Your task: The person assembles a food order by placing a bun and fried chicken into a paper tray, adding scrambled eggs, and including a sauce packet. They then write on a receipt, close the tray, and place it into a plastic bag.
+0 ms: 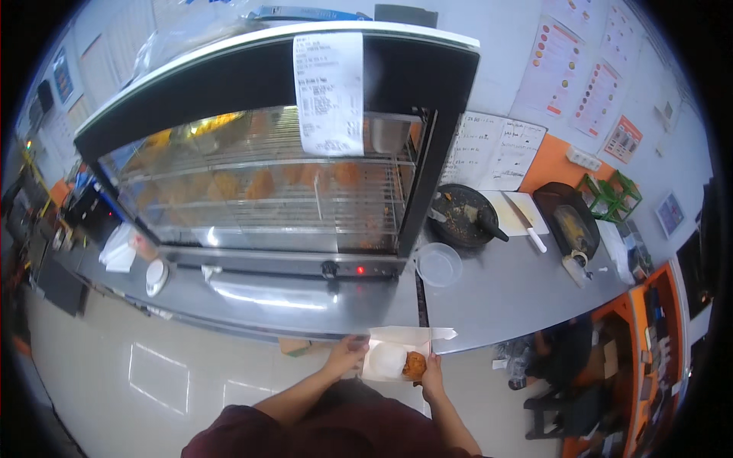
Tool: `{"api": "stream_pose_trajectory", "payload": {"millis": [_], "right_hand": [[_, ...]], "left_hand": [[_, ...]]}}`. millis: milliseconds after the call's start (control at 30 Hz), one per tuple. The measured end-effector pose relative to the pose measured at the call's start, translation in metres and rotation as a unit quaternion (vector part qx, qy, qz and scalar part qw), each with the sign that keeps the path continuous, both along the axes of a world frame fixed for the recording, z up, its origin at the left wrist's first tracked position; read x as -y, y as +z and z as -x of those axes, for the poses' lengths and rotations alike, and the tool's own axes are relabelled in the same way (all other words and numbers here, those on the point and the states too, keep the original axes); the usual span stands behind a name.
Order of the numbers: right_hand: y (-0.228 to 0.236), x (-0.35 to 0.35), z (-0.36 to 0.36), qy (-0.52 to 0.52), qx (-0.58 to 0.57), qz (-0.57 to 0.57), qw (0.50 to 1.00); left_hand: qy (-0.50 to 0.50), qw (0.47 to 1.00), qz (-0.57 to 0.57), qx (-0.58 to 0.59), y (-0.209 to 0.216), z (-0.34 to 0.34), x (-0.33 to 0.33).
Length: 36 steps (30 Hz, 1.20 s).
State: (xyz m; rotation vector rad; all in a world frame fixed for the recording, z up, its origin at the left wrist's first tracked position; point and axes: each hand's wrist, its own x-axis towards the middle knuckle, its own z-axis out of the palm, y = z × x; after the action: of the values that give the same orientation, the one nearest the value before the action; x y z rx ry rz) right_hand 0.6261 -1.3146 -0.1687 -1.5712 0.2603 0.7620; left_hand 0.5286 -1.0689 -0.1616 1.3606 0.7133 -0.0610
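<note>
Between my two hands is an open paper food box (397,337), held close to my body at the counter's front edge. Inside it a white mound of rice (388,359) lies on the left, with a piece of fried chicken (414,366) beside it on the right. My left hand (349,356) grips the box's left side. My right hand (433,376) closes on its right side, fingers partly hidden by the box wall. The raised lid stands along the far side of the box.
A glass food warmer (267,206) with fried pieces on its racks fills the counter ahead; a printed slip (330,91) hangs on it. To the right are a stone mortar (458,217), a round plastic container (439,265), a knife (527,223) on a board and a black tray (565,217).
</note>
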Motion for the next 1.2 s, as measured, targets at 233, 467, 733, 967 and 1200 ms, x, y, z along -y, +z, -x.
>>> {"api": "stream_pose_trajectory", "payload": {"millis": [233,467,733,967,1200], "right_hand": [[0.019,0.121,-0.001,-0.029,0.069,0.003,0.997],[0.022,0.227,-0.016,-0.125,0.062,-0.021,0.99],[0.004,0.335,-0.088,-0.224,0.075,0.023,0.971],[0.047,0.365,-0.24,-0.161,0.089,-0.026,0.983],[0.037,0.382,-0.345,-0.128,0.264,0.117,0.949]], "left_hand": [[-0.051,0.999,0.018,0.003,0.009,-0.01,0.115],[-0.206,0.978,-0.012,0.025,0.013,-0.069,0.204],[-0.256,0.964,0.063,-0.024,0.001,-0.187,0.305],[-0.113,0.982,0.15,0.035,-0.002,-0.315,0.342],[-0.182,0.983,-0.028,0.023,-0.007,-0.41,0.313]]}}
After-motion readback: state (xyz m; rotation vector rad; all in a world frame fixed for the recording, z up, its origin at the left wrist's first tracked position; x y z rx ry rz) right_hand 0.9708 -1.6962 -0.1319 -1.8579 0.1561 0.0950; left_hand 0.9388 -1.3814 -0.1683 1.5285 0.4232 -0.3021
